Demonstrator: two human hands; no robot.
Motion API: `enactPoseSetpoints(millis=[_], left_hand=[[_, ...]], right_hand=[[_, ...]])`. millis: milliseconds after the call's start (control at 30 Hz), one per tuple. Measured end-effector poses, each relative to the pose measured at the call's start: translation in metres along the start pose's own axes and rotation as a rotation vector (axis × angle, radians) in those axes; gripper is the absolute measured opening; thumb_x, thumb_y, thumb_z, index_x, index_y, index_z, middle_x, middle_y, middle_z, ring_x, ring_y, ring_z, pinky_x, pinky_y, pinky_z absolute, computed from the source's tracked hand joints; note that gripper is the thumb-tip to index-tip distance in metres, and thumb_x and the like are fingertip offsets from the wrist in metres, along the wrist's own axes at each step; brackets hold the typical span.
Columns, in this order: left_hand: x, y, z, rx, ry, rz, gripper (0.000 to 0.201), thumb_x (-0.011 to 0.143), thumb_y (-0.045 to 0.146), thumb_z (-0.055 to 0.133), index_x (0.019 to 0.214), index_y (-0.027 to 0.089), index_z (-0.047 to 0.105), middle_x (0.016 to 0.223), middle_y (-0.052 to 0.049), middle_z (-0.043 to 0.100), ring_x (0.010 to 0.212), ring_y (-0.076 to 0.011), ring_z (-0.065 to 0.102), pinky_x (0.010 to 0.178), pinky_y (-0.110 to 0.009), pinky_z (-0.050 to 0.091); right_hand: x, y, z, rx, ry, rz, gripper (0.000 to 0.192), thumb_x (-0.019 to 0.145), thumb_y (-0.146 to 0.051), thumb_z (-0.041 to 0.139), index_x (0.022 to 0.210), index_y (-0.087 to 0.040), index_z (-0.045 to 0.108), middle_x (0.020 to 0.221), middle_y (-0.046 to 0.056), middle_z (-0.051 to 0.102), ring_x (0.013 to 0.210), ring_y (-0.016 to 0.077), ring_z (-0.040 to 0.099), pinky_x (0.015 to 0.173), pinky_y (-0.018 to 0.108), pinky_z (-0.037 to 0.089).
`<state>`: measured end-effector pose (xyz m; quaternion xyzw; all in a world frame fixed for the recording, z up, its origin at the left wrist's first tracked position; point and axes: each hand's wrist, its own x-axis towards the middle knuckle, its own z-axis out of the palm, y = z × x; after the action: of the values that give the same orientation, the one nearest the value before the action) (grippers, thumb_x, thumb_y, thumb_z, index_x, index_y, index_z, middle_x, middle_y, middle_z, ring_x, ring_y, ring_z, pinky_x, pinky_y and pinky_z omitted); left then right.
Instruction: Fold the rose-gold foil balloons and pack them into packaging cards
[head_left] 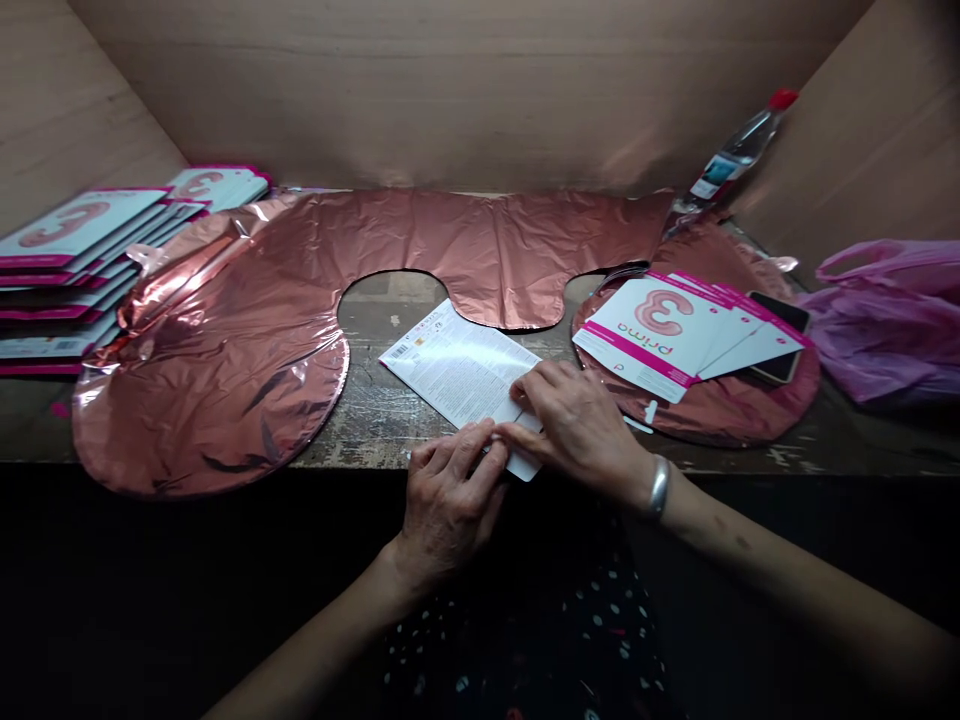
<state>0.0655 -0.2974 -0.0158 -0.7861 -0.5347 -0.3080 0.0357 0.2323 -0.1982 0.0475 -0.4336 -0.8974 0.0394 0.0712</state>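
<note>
While the card (459, 375) lies printed side up at the table's (375, 430) front edge, both hands, left (450, 500) and right (577, 425), pinch its near corner, best pressed flat with fingertips kept close together.

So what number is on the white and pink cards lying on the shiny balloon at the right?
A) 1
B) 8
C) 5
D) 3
D: the top card of the cards shows a big rose-coloured 3, and they lie fanned out on the right end of the balloon, away from both hands, which press on a printed sheet.
</note>
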Motion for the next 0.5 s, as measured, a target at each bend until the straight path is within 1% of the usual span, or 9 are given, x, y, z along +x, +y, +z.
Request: enactPoseSetpoints(millis=[67, 167, 267, 367, 433, 500], left_hand=[[0.001, 0.0, 0.001, 0.004, 0.003, 0.003, 0.032, 0.09, 0.026, 0.062, 0.121, 0.018, 0.061, 0.131, -0.01, 0.063, 0.117, -0.0241, 0.06, 0.094, -0.04, 0.039], [0.001, 0.0, 0.0, 0.005, -0.004, 0.014, 0.032, 0.091, 0.026, 0.061, 0.122, 0.018, 0.061, 0.131, -0.01, 0.063, 0.116, -0.0245, 0.06, 0.093, -0.04, 0.039], [0.0, 0.0, -0.001, 0.007, -0.007, 0.012, 0.031, 0.091, 0.026, 0.06, 0.121, 0.019, 0.061, 0.132, -0.01, 0.063, 0.116, -0.0247, 0.06, 0.093, -0.04, 0.039], [0.0, 0.001, -0.002, 0.008, -0.012, 0.007, 0.03, 0.091, 0.025, 0.06, 0.12, 0.019, 0.062, 0.133, -0.01, 0.062, 0.117, -0.0253, 0.06, 0.093, -0.04, 0.039], [-0.001, 0.001, -0.001, 0.001, -0.011, 0.007, 0.031, 0.091, 0.025, 0.059, 0.121, 0.019, 0.062, 0.133, -0.01, 0.062, 0.118, -0.0257, 0.059, 0.093, -0.04, 0.039], [-0.001, 0.001, 0.0, -0.003, 0.002, 0.005, 0.032, 0.091, 0.026, 0.06, 0.122, 0.019, 0.061, 0.132, -0.01, 0.063, 0.117, -0.0258, 0.06, 0.093, -0.04, 0.039]], right_hand=[[-0.001, -0.006, 0.0, -0.041, -0.042, 0.0, 0.026, 0.091, -0.038, 0.058, 0.098, -0.013, 0.062, 0.102, 0.012, 0.064, 0.094, 0.0257, 0.056, 0.077, 0.035, 0.032], [0.0, -0.01, 0.002, -0.042, -0.083, 0.001, 0.02, 0.091, -0.031, 0.058, 0.099, -0.012, 0.062, 0.103, 0.013, 0.064, 0.092, 0.0245, 0.056, 0.077, 0.034, 0.032], [0.005, -0.007, 0.006, -0.058, -0.078, 0.018, 0.014, 0.092, -0.021, 0.053, 0.098, -0.012, 0.062, 0.102, 0.013, 0.064, 0.092, 0.0242, 0.056, 0.078, 0.033, 0.032], [0.007, -0.001, 0.007, -0.067, -0.062, 0.045, 0.017, 0.092, -0.011, 0.047, 0.098, -0.013, 0.064, 0.101, 0.011, 0.065, 0.093, 0.0232, 0.057, 0.078, 0.032, 0.032], [0.007, 0.001, 0.006, -0.036, -0.053, 0.033, 0.014, 0.094, -0.018, 0.05, 0.097, -0.014, 0.064, 0.1, 0.01, 0.065, 0.092, 0.0225, 0.057, 0.077, 0.032, 0.032], [0.004, 0.001, 0.002, -0.026, -0.048, 0.006, 0.02, 0.094, -0.032, 0.054, 0.096, -0.014, 0.063, 0.1, 0.01, 0.065, 0.092, 0.0228, 0.058, 0.077, 0.033, 0.032]])
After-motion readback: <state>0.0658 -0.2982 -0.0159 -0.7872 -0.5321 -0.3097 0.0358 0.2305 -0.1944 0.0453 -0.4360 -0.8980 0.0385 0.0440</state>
